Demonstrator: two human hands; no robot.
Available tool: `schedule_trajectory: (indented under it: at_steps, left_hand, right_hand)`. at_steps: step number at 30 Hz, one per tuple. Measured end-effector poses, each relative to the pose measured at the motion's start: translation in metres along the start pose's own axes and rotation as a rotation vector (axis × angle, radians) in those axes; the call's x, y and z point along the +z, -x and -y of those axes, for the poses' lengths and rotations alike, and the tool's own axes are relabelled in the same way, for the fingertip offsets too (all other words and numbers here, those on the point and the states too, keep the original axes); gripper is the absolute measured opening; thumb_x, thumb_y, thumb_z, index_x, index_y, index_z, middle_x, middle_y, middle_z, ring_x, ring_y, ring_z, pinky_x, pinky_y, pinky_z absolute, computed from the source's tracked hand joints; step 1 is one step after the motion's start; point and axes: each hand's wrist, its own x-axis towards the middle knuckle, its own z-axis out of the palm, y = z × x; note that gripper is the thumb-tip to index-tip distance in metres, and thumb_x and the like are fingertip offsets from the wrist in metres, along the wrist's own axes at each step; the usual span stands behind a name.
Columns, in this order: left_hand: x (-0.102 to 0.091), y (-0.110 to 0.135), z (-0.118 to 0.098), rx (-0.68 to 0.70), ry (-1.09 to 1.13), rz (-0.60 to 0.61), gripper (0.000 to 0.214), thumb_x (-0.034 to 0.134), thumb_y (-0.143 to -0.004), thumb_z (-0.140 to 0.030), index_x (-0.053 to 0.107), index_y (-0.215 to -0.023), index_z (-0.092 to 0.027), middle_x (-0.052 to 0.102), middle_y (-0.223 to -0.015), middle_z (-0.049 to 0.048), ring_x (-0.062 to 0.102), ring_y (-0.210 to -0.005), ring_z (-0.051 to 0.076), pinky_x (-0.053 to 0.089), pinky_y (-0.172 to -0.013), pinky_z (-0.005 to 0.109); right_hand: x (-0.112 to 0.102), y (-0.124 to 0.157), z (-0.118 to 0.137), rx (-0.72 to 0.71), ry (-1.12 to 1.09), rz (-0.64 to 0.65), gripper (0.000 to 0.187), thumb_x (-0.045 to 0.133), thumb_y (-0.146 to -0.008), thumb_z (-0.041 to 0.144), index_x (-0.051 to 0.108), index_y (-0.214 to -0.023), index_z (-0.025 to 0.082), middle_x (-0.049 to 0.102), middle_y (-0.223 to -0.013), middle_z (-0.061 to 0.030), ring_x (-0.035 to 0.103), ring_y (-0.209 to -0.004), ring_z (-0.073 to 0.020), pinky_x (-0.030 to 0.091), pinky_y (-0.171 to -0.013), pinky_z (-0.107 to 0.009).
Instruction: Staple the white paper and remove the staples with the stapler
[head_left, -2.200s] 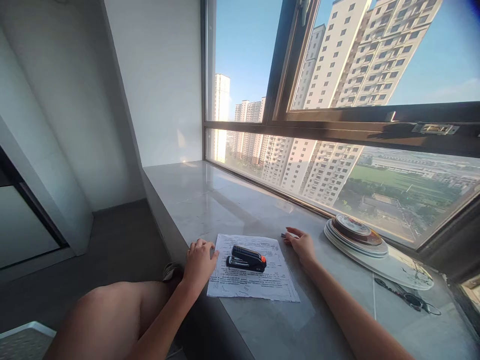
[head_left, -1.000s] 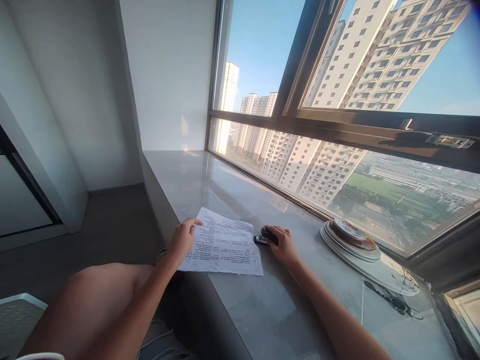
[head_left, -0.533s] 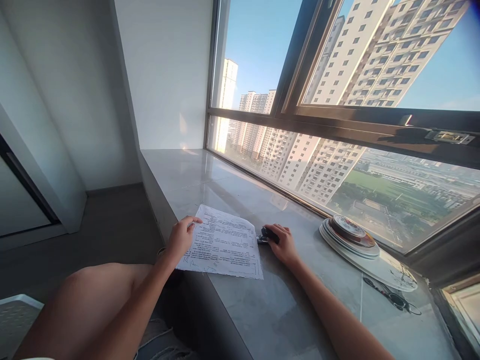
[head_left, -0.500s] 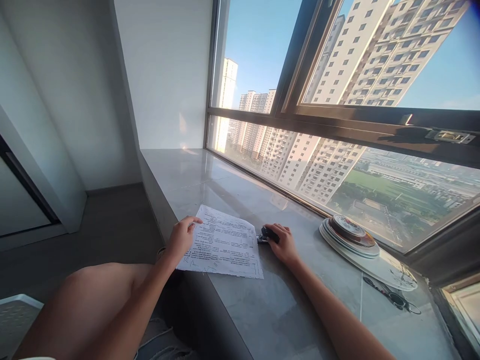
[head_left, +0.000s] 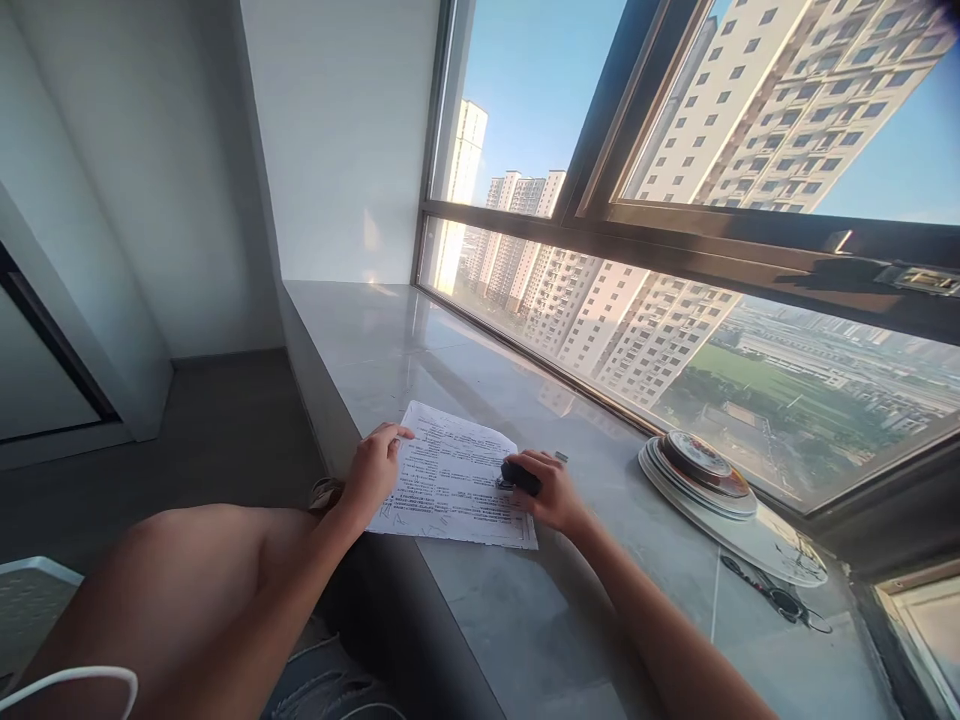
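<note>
A printed sheet of paper lies on the grey sill, its near left corner reaching the sill's front edge. My left hand is closed on the sheet's left edge, thumb and fingers at the margin. My right hand grips a small black stapler, whose front end is over the right part of the page. The stapler's rear is hidden by my fingers. Just beyond the right hand sits a tiny grey piece, too small to identify.
Stacked round plates or discs rest by the window on a larger white oval board. Dark-handled scissors lie beside them. The window frame borders the sill on the far side. My bare knee is below the front edge.
My right hand has moved the stapler leftward, from the sheet's right edge to over the page. A tiny grey piece now shows behind that hand. The left hand keeps its hold.
</note>
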Motion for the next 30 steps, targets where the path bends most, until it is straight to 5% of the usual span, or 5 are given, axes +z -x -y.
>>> schedule_trajectory:
  at_steps: [5, 8, 11, 19, 30]
  left_hand:
    - [0.001, 0.000, 0.003, -0.005, -0.010, -0.033, 0.031, 0.040, -0.094, -0.011, 0.069, -0.100, -0.020, 0.072, -0.116, 0.0065, 0.068, -0.103, 0.025, 0.053, -0.085, 0.035]
    - [-0.001, -0.001, 0.006, -0.015, -0.002, -0.016, 0.029, 0.042, -0.094, -0.012, 0.069, -0.100, -0.021, 0.072, -0.117, 0.0061, 0.068, -0.101, 0.024, 0.053, -0.085, 0.035]
    - [0.000, -0.001, 0.006, -0.048, 0.013, 0.023, 0.023, 0.049, -0.092, -0.013, 0.069, -0.101, -0.022, 0.072, -0.117, 0.0049, 0.069, -0.100, 0.024, 0.054, -0.085, 0.034]
    - [0.021, 0.004, 0.008, 0.004, 0.052, 0.053, 0.022, 0.060, -0.085, -0.009, 0.065, -0.103, -0.021, 0.069, -0.117, 0.0062, 0.067, -0.111, 0.025, 0.052, -0.099, 0.039]
    - [0.021, 0.007, 0.008, -0.024, 0.036, 0.105, 0.021, 0.057, -0.089, -0.015, 0.064, -0.108, -0.022, 0.066, -0.126, 0.0082, 0.065, -0.115, 0.028, 0.055, -0.092, 0.039]
  right_hand:
    - [-0.001, -0.012, 0.025, 0.017, -0.089, 0.114, 0.026, 0.052, -0.098, 0.036, 0.068, -0.112, 0.022, 0.071, -0.101, -0.0072, 0.064, -0.090, -0.0226, 0.046, -0.084, -0.034]
    - [0.003, -0.014, 0.024, 0.158, -0.052, 0.088, 0.050, 0.028, -0.108, 0.043, 0.064, -0.081, 0.020, 0.066, -0.084, -0.0060, 0.059, -0.073, -0.0185, 0.041, -0.070, -0.031]
    - [0.008, -0.013, 0.016, 0.209, 0.095, 0.056, 0.057, 0.024, -0.110, 0.045, 0.048, -0.064, 0.021, 0.058, -0.069, -0.0042, 0.054, -0.067, -0.0179, 0.035, -0.065, -0.031]
    - [0.005, -0.008, 0.005, 0.209, 0.199, 0.072, 0.053, 0.024, -0.111, 0.038, 0.044, -0.065, 0.020, 0.059, -0.069, -0.0031, 0.054, -0.071, -0.0175, 0.032, -0.070, -0.031]
    - [0.006, -0.012, 0.032, 0.261, 0.588, 0.208, 0.053, 0.023, -0.111, 0.033, 0.060, -0.076, 0.019, 0.065, -0.084, -0.0046, 0.055, -0.081, -0.0181, 0.029, -0.078, -0.034]
